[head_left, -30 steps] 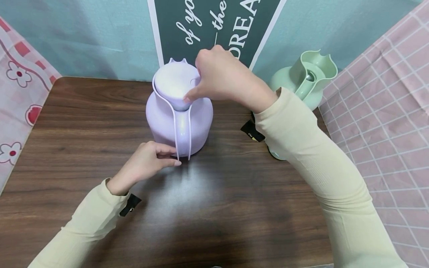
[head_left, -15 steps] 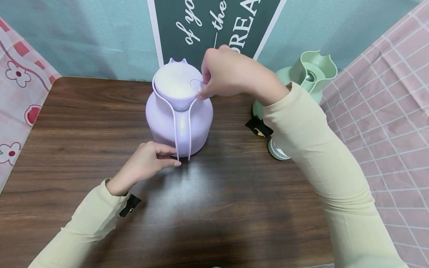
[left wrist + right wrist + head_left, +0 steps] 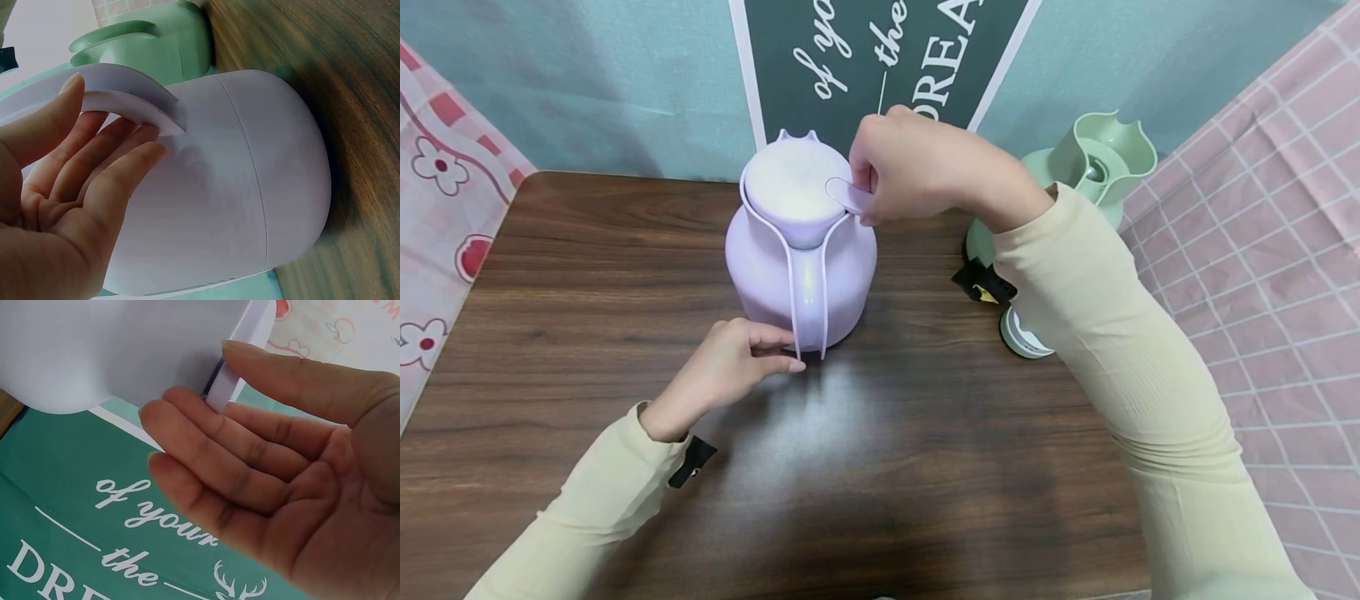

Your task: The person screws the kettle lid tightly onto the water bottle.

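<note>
A lilac thermos jug stands upright on the table, its round lid seated in the spouted collar. My left hand holds the jug's handle near its lower end. In the left wrist view, the thumb lies outside the handle and the fingers reach inside it. At the lid's right edge, my right hand has the small lid tab between thumb and fingers. The right wrist view shows the thumb tip on the tab's edge; the index fingertip is hidden behind it.
A mint green jug stands at the back right with its top uncovered, partly behind my right sleeve. A pale green round piece lies on the wooden table under that sleeve. A dark green sign hangs on the back cloth.
My right hand has shifted right from over the lid to its edge, leaving the lid top and tab in fuller view. My left hand and the jug have stayed put.
</note>
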A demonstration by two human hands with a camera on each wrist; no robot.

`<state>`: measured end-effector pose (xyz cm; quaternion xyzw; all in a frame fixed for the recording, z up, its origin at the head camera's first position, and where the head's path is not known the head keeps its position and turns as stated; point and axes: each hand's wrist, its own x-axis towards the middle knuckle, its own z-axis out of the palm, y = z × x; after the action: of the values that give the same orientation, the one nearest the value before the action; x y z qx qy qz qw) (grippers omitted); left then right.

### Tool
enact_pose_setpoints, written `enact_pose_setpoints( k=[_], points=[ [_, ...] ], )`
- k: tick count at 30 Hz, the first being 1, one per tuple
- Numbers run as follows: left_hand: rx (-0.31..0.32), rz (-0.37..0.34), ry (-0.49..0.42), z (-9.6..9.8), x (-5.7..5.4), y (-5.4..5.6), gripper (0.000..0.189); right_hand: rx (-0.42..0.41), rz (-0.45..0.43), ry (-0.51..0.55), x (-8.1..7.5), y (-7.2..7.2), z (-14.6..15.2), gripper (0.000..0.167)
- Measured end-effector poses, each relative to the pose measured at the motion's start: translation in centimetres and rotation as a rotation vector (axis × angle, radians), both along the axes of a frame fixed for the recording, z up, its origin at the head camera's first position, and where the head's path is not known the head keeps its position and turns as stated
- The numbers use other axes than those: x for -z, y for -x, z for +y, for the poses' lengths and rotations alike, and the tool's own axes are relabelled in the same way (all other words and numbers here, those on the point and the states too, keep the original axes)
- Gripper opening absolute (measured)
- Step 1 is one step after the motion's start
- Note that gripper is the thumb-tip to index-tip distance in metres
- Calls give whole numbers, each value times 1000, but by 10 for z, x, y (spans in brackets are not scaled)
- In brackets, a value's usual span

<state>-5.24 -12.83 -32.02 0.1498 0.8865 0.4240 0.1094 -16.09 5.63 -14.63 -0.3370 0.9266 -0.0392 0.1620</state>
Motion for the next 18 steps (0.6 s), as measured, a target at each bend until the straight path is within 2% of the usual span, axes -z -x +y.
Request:
enact_pose_setpoints(
  k=[8,18],
  points=[
    [-3,-10,-4,0,-1,0,20,31,25,3,1,-2,-4,13],
    [-6,-11,-4,0,-1,0,19,81,20,-35,9,2,-7,13]
  ],
)
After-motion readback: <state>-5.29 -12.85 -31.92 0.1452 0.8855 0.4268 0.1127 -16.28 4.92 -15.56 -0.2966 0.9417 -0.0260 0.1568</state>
